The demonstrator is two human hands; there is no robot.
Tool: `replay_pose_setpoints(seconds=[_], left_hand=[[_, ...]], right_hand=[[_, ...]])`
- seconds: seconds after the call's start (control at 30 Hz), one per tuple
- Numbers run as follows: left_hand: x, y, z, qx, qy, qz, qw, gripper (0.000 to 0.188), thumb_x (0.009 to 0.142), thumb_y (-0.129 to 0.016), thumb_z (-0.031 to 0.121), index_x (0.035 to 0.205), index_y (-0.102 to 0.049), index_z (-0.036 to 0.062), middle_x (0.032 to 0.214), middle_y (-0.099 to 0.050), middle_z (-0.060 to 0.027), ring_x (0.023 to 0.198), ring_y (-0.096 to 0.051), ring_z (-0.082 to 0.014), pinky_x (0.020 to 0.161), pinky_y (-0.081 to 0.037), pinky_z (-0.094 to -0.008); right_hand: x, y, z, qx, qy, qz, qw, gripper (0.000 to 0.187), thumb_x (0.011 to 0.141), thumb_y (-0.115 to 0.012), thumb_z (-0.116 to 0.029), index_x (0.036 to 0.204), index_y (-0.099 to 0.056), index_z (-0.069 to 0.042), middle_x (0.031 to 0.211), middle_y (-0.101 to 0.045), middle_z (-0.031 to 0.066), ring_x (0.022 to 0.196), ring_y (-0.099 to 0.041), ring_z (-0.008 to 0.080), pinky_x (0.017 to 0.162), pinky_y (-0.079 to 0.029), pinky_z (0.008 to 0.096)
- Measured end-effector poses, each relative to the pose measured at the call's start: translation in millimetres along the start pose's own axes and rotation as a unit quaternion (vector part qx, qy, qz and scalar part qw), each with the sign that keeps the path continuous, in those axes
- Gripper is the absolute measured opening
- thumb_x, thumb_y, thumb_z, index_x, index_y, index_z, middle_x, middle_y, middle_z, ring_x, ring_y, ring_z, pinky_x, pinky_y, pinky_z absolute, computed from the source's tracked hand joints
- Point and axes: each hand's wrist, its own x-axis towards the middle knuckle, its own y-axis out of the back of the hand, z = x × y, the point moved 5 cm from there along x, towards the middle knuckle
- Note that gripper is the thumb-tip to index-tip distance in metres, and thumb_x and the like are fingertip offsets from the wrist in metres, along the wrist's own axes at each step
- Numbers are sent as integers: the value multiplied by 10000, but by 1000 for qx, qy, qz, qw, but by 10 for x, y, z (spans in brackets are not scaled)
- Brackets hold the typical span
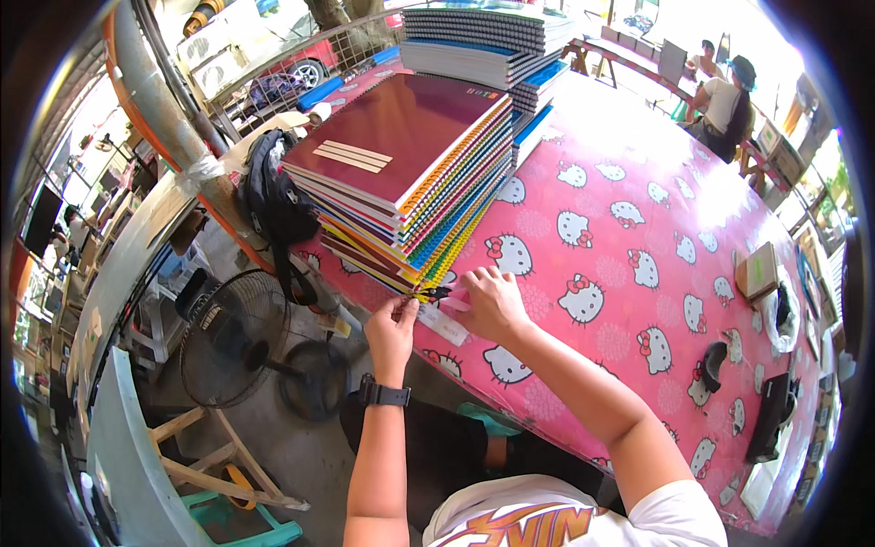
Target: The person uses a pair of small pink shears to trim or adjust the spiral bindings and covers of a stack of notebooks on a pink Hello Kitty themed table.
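At the near corner of a tall stack of spiral notebooks [374, 150], both my hands work close together over the pink table's edge. My left hand [392, 326], with a black watch on its wrist, is closed in a pinch; what lies in its fingertips is too small to tell. My right hand [494, 305] has its fingers curled in beside it, partly hiding what they grip. Between the hands are a small black object [434, 294] and a clear, whitish plastic strip [443, 325]. The stack's top notebook has a maroon cover with pale stripes.
Another stack of spiral-bound books [483, 59] stands behind. A black bag [271, 187] hangs at the table's left side, above a standing fan [235, 339]. On the pink patterned tablecloth [611, 365], a cardboard box [756, 272] and a black case [771, 417] lie right. People [726, 105] sit farther back.
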Motion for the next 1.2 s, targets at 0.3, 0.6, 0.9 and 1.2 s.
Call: replay_pose_setpoints(seconds=[0.3,0.6,0.9,1.2], left_hand=[[-51,-13,18,-37,-21,24,999,214,845,-668,153,941,-663,-39,757,-684,-127,629,-636,-166,611,-492,-293],[-26,-4,-16,19,-85,28,996,178,843,-644,125,914,-644,-38,812,-654,-164,704,-633,-282,645,-489,-358],[-104,-20,27,60,-87,3,994,220,814,-672,133,958,-590,-11,866,-598,-162,776,-606,-301,687,-488,-373],[-176,18,54,115,-126,33,985,239,775,-706,152,941,-637,-6,876,-593,-146,775,-602,-325,676,-494,-389]], right_hand=[[40,1,-3,22,2,-18,1000,409,720,-707,-430,927,-632,-84,888,-643,95,890,-619,261,768,-471,396],[97,96,51,66,-43,-126,989,341,684,-707,-344,857,-645,-57,816,-655,132,817,-639,297,729,-503,411],[-123,117,34,-8,38,-23,999,430,727,-694,-416,951,-620,-57,937,-602,107,967,-565,262,803,-423,416],[-103,105,-133,-63,26,-31,997,406,734,-689,-397,952,-617,-62,941,-605,108,978,-570,263,838,-422,424]])
